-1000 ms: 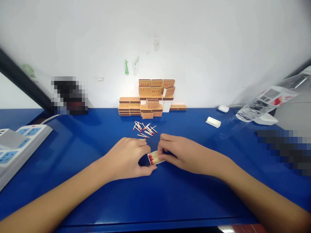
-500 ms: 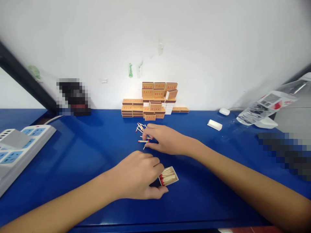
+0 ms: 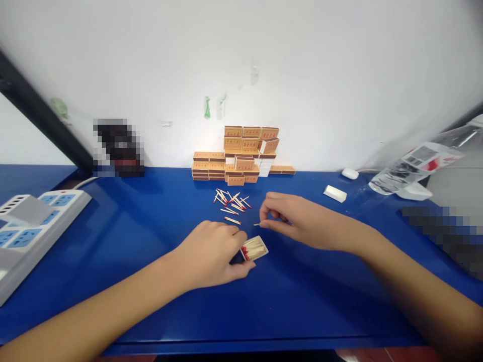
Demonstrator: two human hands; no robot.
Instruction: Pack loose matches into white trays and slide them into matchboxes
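My left hand (image 3: 217, 254) grips a white matchbox tray (image 3: 267, 248) between thumb and fingers, low over the blue table. Red-tipped matches (image 3: 253, 248) fill the tray side by side. To the right, my right hand (image 3: 285, 218) pinches a single match (image 3: 257, 224) between thumb and forefinger; its pale stick points left and its head is hidden. Beyond both hands lies a loose heap of matches (image 3: 237, 202) on the table, with a lone match (image 3: 232, 220) closer to my left hand.
Stacked matchboxes (image 3: 241, 146) stand against the white wall. A white block (image 3: 335, 193), a white earphone-like case (image 3: 350, 173) and a tilted plastic bottle (image 3: 407, 168) are at the right. A power strip (image 3: 41, 216) occupies the left side of the blue table (image 3: 151, 311).
My right hand has pulled back rightward from the loose matches and now holds one match. My left hand and the tray have shifted slightly up and left in view.
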